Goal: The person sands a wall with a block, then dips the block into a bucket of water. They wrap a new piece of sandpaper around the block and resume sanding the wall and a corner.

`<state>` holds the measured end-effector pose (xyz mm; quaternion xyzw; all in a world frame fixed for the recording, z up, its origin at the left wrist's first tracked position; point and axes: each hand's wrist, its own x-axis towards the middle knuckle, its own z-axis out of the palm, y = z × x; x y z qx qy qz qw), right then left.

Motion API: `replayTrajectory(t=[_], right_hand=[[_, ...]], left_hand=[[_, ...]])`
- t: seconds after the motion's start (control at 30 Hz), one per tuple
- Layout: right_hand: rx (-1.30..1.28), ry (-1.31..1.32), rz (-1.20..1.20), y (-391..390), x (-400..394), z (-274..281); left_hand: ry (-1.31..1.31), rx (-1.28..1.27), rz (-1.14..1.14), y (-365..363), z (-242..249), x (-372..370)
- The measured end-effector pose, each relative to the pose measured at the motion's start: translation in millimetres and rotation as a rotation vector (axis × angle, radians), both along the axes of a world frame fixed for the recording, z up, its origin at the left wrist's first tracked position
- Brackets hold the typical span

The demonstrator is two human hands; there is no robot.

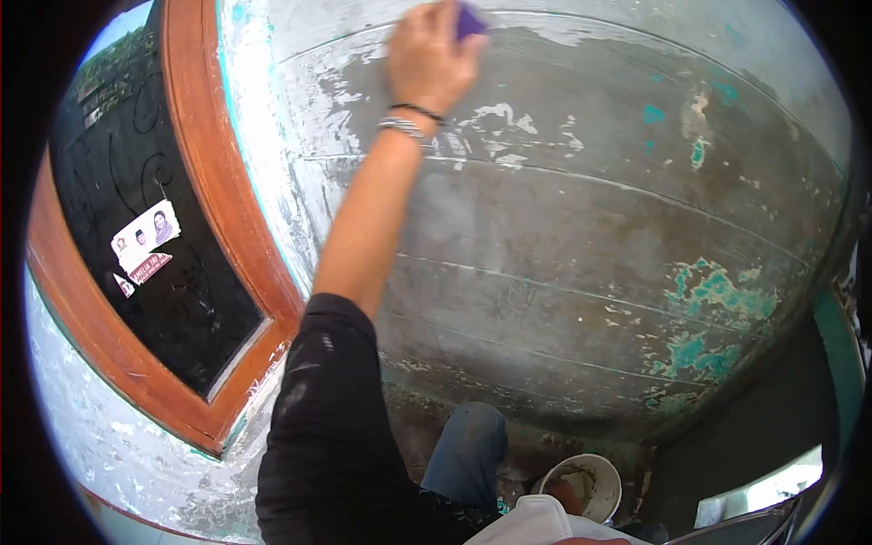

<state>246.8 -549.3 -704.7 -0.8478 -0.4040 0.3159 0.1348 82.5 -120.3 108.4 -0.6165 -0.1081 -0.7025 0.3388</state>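
My left hand [432,56] is raised against the grey wall [545,218], fingers closed round a flat purple piece [470,22]. Only a corner of the piece shows beside the thumb, and its kind is hidden by the hand. Patchy white smears lie on the wall below and around the wrist. At the bottom edge, a sliver of skin beside a white object [531,522] may be part of my right hand [590,541]; its fingers are hidden. Close by, a white bucket [614,477] with pale residue inside stands low, and a brownish shape [565,495] shows within its rim.
On the left, a wooden frame [195,163] surrounds dark glass [118,163] bearing torn stickers [145,236]. Green paint patches [704,354] and flaking show at the wall's lower right. A jeans-clad knee [468,445] is below, and a bright reflective panel [758,490] sits at lower right.
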Motion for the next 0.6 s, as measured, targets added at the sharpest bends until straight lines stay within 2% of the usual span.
replayTrajectory(t=[0.1, 0.17, 0.2, 0.27, 0.33, 0.37, 0.4, 0.43, 0.5, 0.53, 0.57, 0.6], right_hand=[[-0.182, -0.03, 0.099, -37, 3, -57], [-0.167, -0.034, 0.127, -40, -2, -36], [-0.154, -0.031, 0.137, -40, -1, -31], [-0.133, -0.043, 0.164, -37, -2, -22], [-0.111, -0.044, 0.188, -33, -1, -16], [-0.101, -0.052, 0.201, -30, 1, -14], [-0.088, -0.057, 0.212, -27, 4, -12], [-0.075, -0.066, 0.227, -24, 7, -12], [-0.033, -0.096, 0.272, -20, 18, -24], [0.004, -0.111, 0.284, -12, 17, -8], [0.034, -0.108, 0.179, -15, 12, 8], [0.025, -0.104, 0.176, -19, 0, 33]], left_hand=[[-0.23, -0.146, 0.117, 116, -13, -84], [-0.316, -0.236, 0.199, 153, -29, -118], [-0.352, -0.284, 0.25, 151, -33, -126], [-0.374, -0.301, 0.175, 155, -28, -115], [-0.255, -0.112, 0.05, 101, -20, -75], [-0.094, -0.134, -0.027, 72, -20, -55], [-0.008, -0.223, -0.044, 23, -28, -36], [0.036, -0.203, -0.066, 11, -26, -31], [0.069, -0.192, -0.081, 17, -28, -42], [0.03, -0.117, -0.052, 30, -26, -52], [-0.003, -0.045, -0.026, 43, -24, -62], [-0.088, -0.131, 0.015, 60, -24, -76]])
